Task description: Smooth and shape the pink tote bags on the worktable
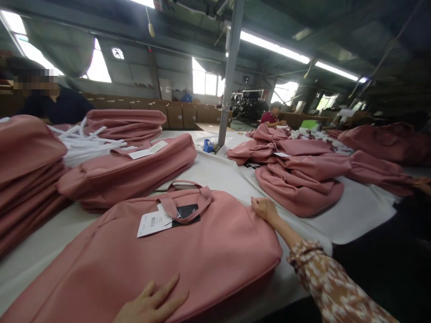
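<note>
stacked pink bags (27,179), white cords (84,143), cardboard boxes (175,114), steel pillar (229,72)

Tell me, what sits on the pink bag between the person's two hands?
Head view: only bare pink bag fabric lies between left hand and right hand; the tags sit farther up.

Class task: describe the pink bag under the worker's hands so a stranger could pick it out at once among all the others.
On the white table, take the nearest pink bag, lying flat under the left hand, with the right hand at its far corner. Unlike its neighbours, it lies alone, with white and black tags beside its handle.
</note>
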`<state>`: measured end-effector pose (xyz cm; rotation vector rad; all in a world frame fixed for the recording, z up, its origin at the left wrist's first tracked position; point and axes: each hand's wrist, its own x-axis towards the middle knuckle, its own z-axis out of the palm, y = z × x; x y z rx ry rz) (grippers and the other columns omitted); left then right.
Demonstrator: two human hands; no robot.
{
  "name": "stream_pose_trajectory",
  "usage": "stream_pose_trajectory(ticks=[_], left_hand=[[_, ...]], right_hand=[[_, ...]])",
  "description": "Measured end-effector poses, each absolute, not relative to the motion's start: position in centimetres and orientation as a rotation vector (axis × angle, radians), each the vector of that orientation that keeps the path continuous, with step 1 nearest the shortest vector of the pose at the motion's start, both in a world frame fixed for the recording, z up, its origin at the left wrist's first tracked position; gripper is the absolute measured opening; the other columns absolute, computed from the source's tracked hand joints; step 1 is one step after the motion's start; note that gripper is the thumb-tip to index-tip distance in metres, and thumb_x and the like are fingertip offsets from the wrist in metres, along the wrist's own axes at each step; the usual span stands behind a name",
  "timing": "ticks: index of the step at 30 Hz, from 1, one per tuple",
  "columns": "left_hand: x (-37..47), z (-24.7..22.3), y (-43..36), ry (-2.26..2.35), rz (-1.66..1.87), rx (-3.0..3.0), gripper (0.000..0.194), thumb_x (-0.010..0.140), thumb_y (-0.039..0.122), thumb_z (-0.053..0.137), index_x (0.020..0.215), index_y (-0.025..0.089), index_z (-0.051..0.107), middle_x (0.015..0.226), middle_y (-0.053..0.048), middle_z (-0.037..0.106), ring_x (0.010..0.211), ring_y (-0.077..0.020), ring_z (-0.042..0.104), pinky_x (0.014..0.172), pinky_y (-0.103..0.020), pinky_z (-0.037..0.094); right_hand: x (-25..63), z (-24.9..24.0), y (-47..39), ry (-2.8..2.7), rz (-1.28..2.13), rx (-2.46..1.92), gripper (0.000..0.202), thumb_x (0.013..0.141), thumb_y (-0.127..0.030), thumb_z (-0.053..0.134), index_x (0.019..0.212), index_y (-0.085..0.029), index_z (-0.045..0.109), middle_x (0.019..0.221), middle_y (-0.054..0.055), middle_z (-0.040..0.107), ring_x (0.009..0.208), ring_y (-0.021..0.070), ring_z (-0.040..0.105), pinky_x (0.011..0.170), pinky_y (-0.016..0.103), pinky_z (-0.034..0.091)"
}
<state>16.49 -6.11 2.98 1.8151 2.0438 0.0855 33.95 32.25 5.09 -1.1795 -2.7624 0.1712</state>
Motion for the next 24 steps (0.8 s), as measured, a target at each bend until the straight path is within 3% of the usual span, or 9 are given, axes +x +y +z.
stream_pose_trajectory(ticks=[5,8,10,11,13,16,18,21,24], left_hand=[[14.6,1.2,-6.0,1.908,0.124,1.929,0.077,0.083,0.008,0.039,0.145,0.052,0.025,0.151,0.007,0.031,0.129,-0.0335,0.049,0.105,-0.060,0.041],[14.2,1.0,-5.9,1.915,0.114,1.963,0.077,0.084,0.008,0.041,0.144,0.052,0.026,0.152,0.007,0.030,0.123,-0.0346,0.054,0.097,-0.056,0.049],[14.1,2.0,-5.6,1.888,0.108,1.985,0.077,0.083,0.007,0.042,0.145,0.050,0.027,0.153,0.005,0.031,0.120,-0.0346,0.056,0.096,-0.053,0.050],[14.1,2.9,-5.3,1.850,0.101,1.998,0.076,0.084,0.007,0.042,0.145,0.049,0.028,0.154,0.003,0.032,0.121,-0.0342,0.055,0.097,-0.053,0.049],[14.1,5.1,-4.8,1.747,0.085,2.019,0.070,0.087,0.008,0.040,0.146,0.045,0.030,0.153,-0.001,0.035,0.126,-0.0327,0.052,0.101,-0.051,0.045],[14.0,7.7,-4.5,1.617,0.111,2.068,0.064,0.091,0.011,0.038,0.147,0.039,0.030,0.149,-0.004,0.044,0.127,-0.0283,0.051,0.105,-0.045,0.040],[14.1,7.8,-5.0,1.603,0.124,2.126,0.063,0.090,0.013,0.041,0.147,0.039,0.032,0.147,-0.003,0.047,0.118,-0.0268,0.057,0.101,-0.042,0.042],[14.3,5.0,-6.2,1.676,0.065,2.205,0.070,0.085,0.012,0.046,0.147,0.042,0.031,0.154,-0.001,0.035,0.118,-0.0294,0.054,0.097,-0.045,0.042],[14.2,1.5,-6.8,1.715,0.063,2.253,0.070,0.089,0.015,0.045,0.149,0.043,0.022,0.160,-0.002,0.021,0.137,-0.0321,0.036,0.110,-0.055,0.027]], right_hand=[[36.6,6.9,33.8,-2.684,0.214,-1.266,0.036,0.100,-0.035,0.043,0.089,-0.012,0.067,0.090,0.013,0.070,0.090,0.0233,0.066,0.086,0.042,0.051],[38.9,11.0,31.3,-2.766,0.361,-0.881,0.042,0.100,-0.045,0.038,0.117,-0.015,0.062,0.124,0.014,0.062,0.115,0.0233,0.057,0.100,0.038,0.044],[40.3,13.8,28.6,-2.883,0.478,-0.506,0.062,0.086,-0.063,0.058,0.131,-0.021,0.054,0.142,0.009,0.049,0.131,0.0249,0.044,0.111,0.037,0.035],[40.8,14.8,27.3,-2.989,0.479,-0.234,0.078,0.077,-0.065,0.068,0.138,-0.022,0.048,0.148,0.010,0.040,0.137,0.0292,0.035,0.114,0.043,0.029],[41.5,15.4,25.0,-3.136,0.365,0.117,0.088,0.072,-0.052,0.077,0.145,-0.023,0.038,0.153,0.012,0.032,0.141,0.0332,0.027,0.117,0.051,0.022],[42.6,12.4,23.3,-3.164,0.199,0.326,0.066,0.082,-0.018,0.060,0.144,-0.018,0.039,0.139,0.013,0.051,0.131,0.0267,0.044,0.114,0.046,0.030],[43.9,8.6,22.7,-3.042,0.106,0.364,0.050,0.087,-0.011,0.046,0.137,-0.013,0.048,0.126,0.013,0.061,0.122,0.0237,0.052,0.110,0.042,0.036],[46.4,2.8,21.6,-2.880,-0.122,0.243,0.041,0.097,-0.025,0.041,0.132,-0.007,0.052,0.132,0.018,0.056,0.128,0.0300,0.047,0.106,0.048,0.039],[47.8,-0.5,20.6,-2.916,-0.255,0.006,0.056,0.096,-0.043,0.047,0.140,-0.008,0.044,0.143,0.019,0.045,0.133,0.0342,0.040,0.103,0.054,0.040]])
